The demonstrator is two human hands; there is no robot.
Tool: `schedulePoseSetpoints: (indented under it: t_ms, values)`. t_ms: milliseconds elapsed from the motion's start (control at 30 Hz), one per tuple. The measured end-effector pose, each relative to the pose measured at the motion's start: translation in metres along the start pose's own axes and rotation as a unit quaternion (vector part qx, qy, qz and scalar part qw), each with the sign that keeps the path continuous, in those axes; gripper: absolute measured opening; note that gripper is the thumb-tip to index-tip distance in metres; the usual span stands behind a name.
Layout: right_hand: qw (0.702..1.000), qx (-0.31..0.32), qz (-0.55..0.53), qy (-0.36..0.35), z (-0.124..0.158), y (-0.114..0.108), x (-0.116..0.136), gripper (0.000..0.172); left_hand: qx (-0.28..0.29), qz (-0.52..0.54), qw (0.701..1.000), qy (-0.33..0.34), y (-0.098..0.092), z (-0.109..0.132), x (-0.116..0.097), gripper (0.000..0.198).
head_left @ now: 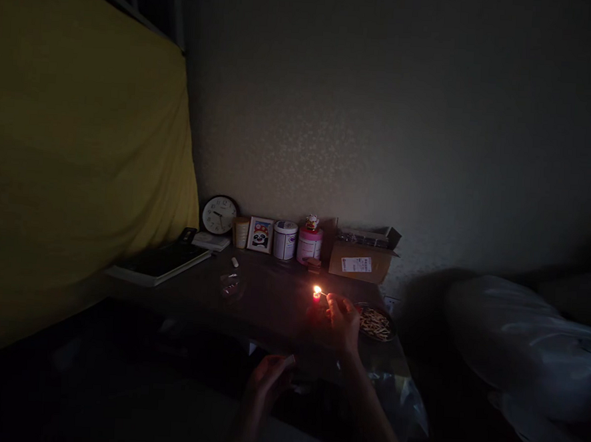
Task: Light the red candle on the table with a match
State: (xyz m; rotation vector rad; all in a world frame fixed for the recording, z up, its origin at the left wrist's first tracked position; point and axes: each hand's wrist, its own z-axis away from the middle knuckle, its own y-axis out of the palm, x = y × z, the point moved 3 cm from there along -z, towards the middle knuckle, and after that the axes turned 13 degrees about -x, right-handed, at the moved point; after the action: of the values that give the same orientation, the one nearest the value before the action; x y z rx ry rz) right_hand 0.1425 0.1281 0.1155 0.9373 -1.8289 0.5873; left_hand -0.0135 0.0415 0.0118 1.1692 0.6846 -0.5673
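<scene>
A small red candle (316, 297) stands on the dark table, with a bright flame at its top. My right hand (343, 317) pinches a thin matchstick (324, 294), whose far tip reaches into that flame. Lower down, near the table's front edge, my left hand (269, 374) is closed, its fingers curled. A pale edge shows at its fingertips, but the dark hides what it is. Just right of my right hand lies a round dish (377, 323) full of short matchsticks.
Along the wall stand a clock (220, 214), a framed panda picture (261, 235), a white tin (285, 240), a pink tin (309, 246) and an open cardboard box (360, 258). A small clear packet (232, 285) lies on the table (270, 306). A yellow curtain (89, 148) hangs at left.
</scene>
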Motion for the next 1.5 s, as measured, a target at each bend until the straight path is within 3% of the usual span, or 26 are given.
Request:
schedulePoseSetpoints:
  t_ms: [233, 367, 533, 633, 700, 767, 833, 900, 967, 1100, 1233, 1500]
  values:
    - [1.0, 0.001, -0.006, -0.001, 0.004, -0.003, -0.001, 0.033, -0.006, 0.003, 1.0, 0.002, 0.001, -0.001, 0.0, 0.035]
    - [1.0, 0.003, -0.027, -0.013, 0.007, -0.013, 0.013, 0.032, -0.003, 0.0, 1.0, -0.004, 0.0, 0.001, 0.0, 0.034]
    - [0.987, 0.039, -0.155, 0.02, 0.004, -0.044, 0.053, 0.027, -0.01, -0.005, 1.0, -0.019, -0.004, 0.0, 0.003, 0.03]
    - [0.976, 0.061, -0.204, 0.052, -0.004, -0.073, 0.061, 0.023, -0.022, -0.006, 0.999, -0.028, -0.005, -0.001, 0.003, 0.031]
    - [0.988, 0.071, -0.136, 0.034, -0.012, -0.093, 0.052, 0.027, -0.026, -0.014, 0.999, -0.023, -0.004, 0.002, 0.001, 0.031]
    - [0.998, 0.06, 0.011, -0.023, -0.021, -0.113, 0.035, 0.026, -0.03, -0.029, 0.999, -0.02, -0.002, 0.005, -0.001, 0.034]
    - [0.997, 0.003, 0.07, -0.042, -0.029, -0.133, 0.017, 0.023, -0.034, -0.042, 0.998, -0.024, -0.001, 0.008, -0.002, 0.036]
    - [0.996, -0.037, 0.066, -0.038, -0.035, -0.148, 0.006, 0.026, -0.039, -0.046, 0.998, -0.033, 0.0, 0.009, -0.002, 0.036]
    - [0.999, -0.034, 0.018, -0.032, -0.038, -0.156, 0.002, 0.032, -0.037, -0.042, 0.998, -0.042, 0.001, 0.009, -0.001, 0.036]
    - [0.998, -0.002, 0.038, -0.045, -0.043, -0.156, -0.008, 0.034, -0.047, -0.038, 0.997, -0.053, 0.001, 0.007, 0.001, 0.04]
    - [0.991, -0.047, 0.117, -0.037, -0.053, -0.157, -0.041, 0.023, -0.051, -0.04, 0.996, -0.063, -0.001, 0.004, 0.003, 0.045]
    - [0.989, -0.045, 0.141, -0.015, -0.082, -0.148, -0.086, 0.04, -0.077, -0.077, 0.99, -0.084, -0.003, 0.0, 0.005, 0.043]
